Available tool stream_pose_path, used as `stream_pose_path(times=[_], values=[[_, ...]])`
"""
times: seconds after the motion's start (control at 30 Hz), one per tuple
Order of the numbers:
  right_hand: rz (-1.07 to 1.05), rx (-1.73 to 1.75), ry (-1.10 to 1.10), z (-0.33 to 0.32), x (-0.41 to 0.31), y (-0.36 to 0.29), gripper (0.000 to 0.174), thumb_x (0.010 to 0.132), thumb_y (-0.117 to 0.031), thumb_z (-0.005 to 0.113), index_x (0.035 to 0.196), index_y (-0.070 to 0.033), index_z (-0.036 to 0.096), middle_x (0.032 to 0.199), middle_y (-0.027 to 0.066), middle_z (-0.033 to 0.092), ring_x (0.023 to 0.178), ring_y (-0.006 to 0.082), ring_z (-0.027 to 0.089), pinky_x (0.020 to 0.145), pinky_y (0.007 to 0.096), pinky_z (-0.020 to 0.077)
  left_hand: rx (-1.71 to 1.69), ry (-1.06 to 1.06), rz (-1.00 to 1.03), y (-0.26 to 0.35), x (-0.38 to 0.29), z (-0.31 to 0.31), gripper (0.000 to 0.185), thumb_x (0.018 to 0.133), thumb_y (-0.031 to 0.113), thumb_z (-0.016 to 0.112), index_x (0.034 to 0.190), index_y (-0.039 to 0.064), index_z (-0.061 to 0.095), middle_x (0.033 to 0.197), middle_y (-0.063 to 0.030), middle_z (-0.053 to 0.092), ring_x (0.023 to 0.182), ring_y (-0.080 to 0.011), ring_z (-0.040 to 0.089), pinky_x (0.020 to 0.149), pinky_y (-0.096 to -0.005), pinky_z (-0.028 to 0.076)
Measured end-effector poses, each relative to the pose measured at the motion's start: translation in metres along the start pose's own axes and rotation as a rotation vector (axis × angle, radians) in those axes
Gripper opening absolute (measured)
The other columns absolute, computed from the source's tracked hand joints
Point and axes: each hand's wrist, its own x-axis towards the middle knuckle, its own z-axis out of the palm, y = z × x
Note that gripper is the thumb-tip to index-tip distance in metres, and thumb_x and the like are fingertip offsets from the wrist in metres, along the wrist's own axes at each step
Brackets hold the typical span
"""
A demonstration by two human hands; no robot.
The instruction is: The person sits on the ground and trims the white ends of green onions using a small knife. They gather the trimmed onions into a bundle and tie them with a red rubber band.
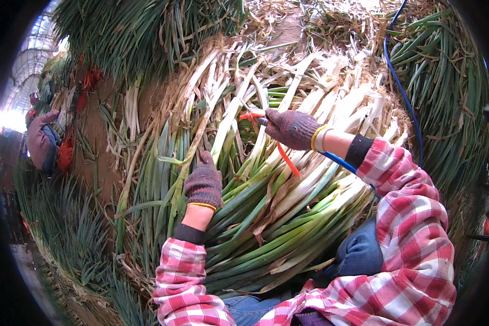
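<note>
In front of me lies a heap of long green onions (334,102), white shafts and roots away from me, green leaves towards my lap. My left hand (203,181), in a knitted glove, is closed around the leaf end of one green onion (230,116); its curled fingers are mostly hidden. My gloved right hand (291,128) grips a slim tool (263,121) with a narrow metal tip, over the white shafts. Orange-red ribbon (250,116) is tied at this tool, and a loose end (287,159) hangs below the hand.
A blue hose (399,87) runs down the right side and under my right forearm. More green onions are piled at the upper left (146,36), right (440,93) and lower left (61,228). Dry peelings (330,24) litter the ground. Another person (42,138) is bent over at the far left.
</note>
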Motion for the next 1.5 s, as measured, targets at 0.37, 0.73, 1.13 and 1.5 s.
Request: stream_pose_path(times=[0.37,0.73,1.13,1.5], values=[[0.202,-0.042,0.125,-0.018,0.078,0.044,0.043,0.102,-0.038,0.047,0.118,0.0,0.057,0.106,0.0262,0.072,0.101,0.0439,0.07,0.089,0.0536,0.0529,-0.014,-0.074,0.045,0.005,-0.006,-0.005,0.07,0.095,0.033,0.062,0.152,0.003,0.032,0.126,-0.0325,0.061,0.099,-0.044,0.07,0.081,-0.054,0.057],[0.156,-0.011,0.162,-0.016,0.078,0.054,0.04,0.1,-0.036,0.046,0.11,0.002,0.057,0.099,0.0274,0.07,0.094,0.045,0.069,0.085,0.0547,0.0518,-0.111,-0.104,0.061,0.012,-0.02,-0.017,0.069,0.092,0.037,0.068,0.147,0.006,0.041,0.117,-0.028,0.068,0.104,-0.046,0.068,0.087,-0.0519,0.054],[-0.005,-0.01,0.04,0.006,-0.024,0.024,0.038,0.102,-0.036,0.051,0.124,-0.005,0.052,0.089,0.0242,0.07,0.084,0.0466,0.069,0.076,0.0575,0.0514,-0.087,0.176,0.291,-0.022,0.007,0.0,0.064,0.089,0.049,0.07,0.133,0.006,0.053,0.115,-0.0217,0.061,0.105,-0.0407,0.063,0.089,-0.0501,0.051],[-0.088,-0.008,-0.02,0.004,-0.048,0.0,0.038,0.101,-0.035,0.054,0.124,-0.006,0.051,0.094,0.0226,0.07,0.087,0.0445,0.069,0.076,0.0558,0.0523,-0.448,-0.004,0.037,-0.04,0.022,0.018,0.069,0.093,0.035,0.065,0.15,0.01,0.035,0.136,-0.0311,0.059,0.122,-0.0444,0.061,0.099,-0.0555,0.05]])
